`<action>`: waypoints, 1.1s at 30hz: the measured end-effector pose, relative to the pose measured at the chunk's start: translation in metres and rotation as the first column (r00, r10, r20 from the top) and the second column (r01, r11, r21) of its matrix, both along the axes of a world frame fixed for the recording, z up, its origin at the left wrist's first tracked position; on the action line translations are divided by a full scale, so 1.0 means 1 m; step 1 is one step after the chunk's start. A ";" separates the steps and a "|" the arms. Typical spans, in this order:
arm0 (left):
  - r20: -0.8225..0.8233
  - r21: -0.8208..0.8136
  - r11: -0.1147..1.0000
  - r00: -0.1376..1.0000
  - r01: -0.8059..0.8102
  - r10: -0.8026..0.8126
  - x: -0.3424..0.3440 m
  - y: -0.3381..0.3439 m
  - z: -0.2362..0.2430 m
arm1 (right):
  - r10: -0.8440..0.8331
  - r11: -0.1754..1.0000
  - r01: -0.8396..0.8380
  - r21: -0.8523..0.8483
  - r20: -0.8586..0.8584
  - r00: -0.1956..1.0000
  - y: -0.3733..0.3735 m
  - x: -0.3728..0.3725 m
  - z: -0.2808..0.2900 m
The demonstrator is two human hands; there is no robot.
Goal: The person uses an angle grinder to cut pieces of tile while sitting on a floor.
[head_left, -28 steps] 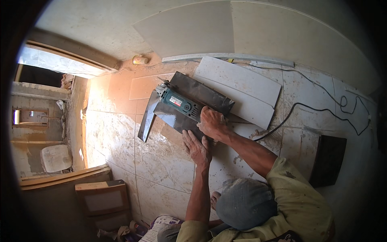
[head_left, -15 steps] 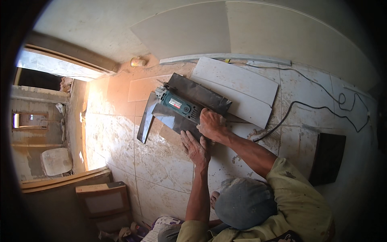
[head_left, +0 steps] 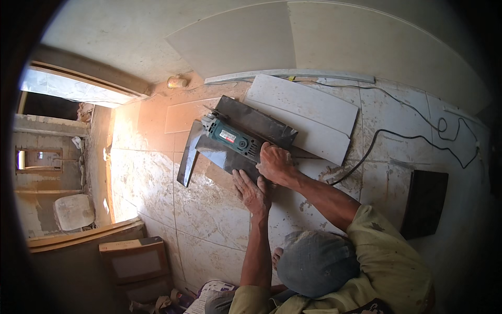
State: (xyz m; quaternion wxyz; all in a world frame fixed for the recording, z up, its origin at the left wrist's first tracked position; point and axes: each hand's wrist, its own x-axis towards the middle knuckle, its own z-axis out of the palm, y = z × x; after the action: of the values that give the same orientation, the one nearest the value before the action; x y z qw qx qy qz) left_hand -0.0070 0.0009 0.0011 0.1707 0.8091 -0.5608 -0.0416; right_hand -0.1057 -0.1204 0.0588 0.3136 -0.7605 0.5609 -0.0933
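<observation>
Neither of my hands shows. Below me a co-worker in a grey-blue cap (head_left: 316, 261) and olive shirt bends over a dark polished slab (head_left: 219, 157) on the floor. Their right hand (head_left: 274, 165) grips the rear of a teal angle grinder (head_left: 232, 137), which lies along the slab with its disc at the left end. Their left hand (head_left: 251, 191) rests with fingers spread on the slab's near edge. A narrow dark strip (head_left: 185, 170) sticks out at the slab's left, and a white panel (head_left: 308, 110) lies behind it.
Dusty floor tiles (head_left: 206, 238) surround the work. A black cable (head_left: 381, 131) runs right, near another dark slab (head_left: 423, 201). A metal strip (head_left: 334, 75) follows the back wall beside a cup (head_left: 176, 82). Cardboard boxes (head_left: 133, 261) stand lower left, by an opening (head_left: 52, 193).
The scene has shifted slightly leftward in the picture. The co-worker's hands and the grinder hold almost the same position on the slab.
</observation>
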 end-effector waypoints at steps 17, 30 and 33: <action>-0.029 0.013 1.000 1.000 -0.004 0.005 0.001 0.000 0.002 | 0.000 1.000 -0.001 -0.027 -0.013 1.000 0.007 -0.006 -0.004; 0.025 -0.022 1.000 1.000 0.008 -0.007 0.000 0.001 -0.001 | 0.024 0.999 -0.025 -0.038 -0.017 1.000 0.012 -0.015 -0.005; 0.008 -0.013 1.000 1.000 -0.001 0.001 0.000 0.000 0.000 | 0.014 0.999 -0.015 -0.035 -0.034 0.999 0.013 -0.015 -0.005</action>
State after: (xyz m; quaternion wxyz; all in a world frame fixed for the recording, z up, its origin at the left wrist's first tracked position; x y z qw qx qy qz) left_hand -0.0074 0.0009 0.0009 0.1736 0.8084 -0.5614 -0.0348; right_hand -0.1207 -0.1074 0.0541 0.2912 -0.7715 0.5588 -0.0882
